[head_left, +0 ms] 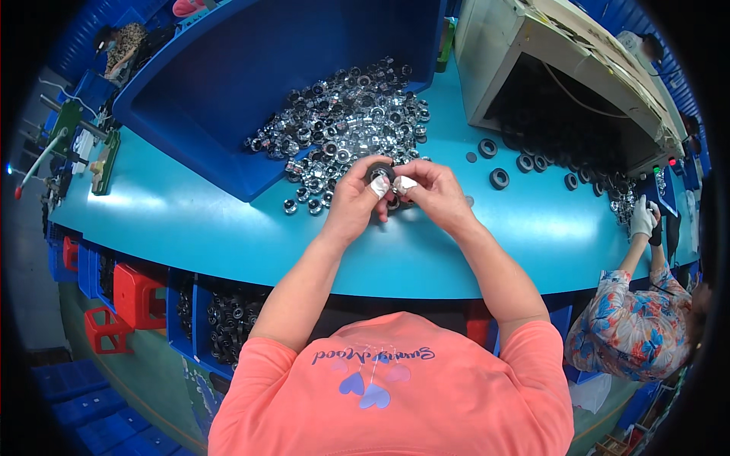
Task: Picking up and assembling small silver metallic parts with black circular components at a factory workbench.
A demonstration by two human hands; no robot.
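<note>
Both my hands are together over the table, in front of a heap of shiny silver-and-dark hub-like parts [342, 125]. My left hand [356, 199] is closed on a small round black ring [380, 172], held upright between thumb and fingers. My right hand [437, 196] is closed in a pinch right beside the ring; what lies between its fingertips is too small to make out. White wrapping covers the tips of both thumbs. Just below my fingers, dark parts are partly hidden by them.
A big blue bin [205, 99] lies tipped with its mouth toward the heap. Loose black rings [499, 178] are scattered at right, before an open pale box [494, 61]. A co-worker's gloved hand [643, 219] is at the far right. Red stools [137, 292] stand below left.
</note>
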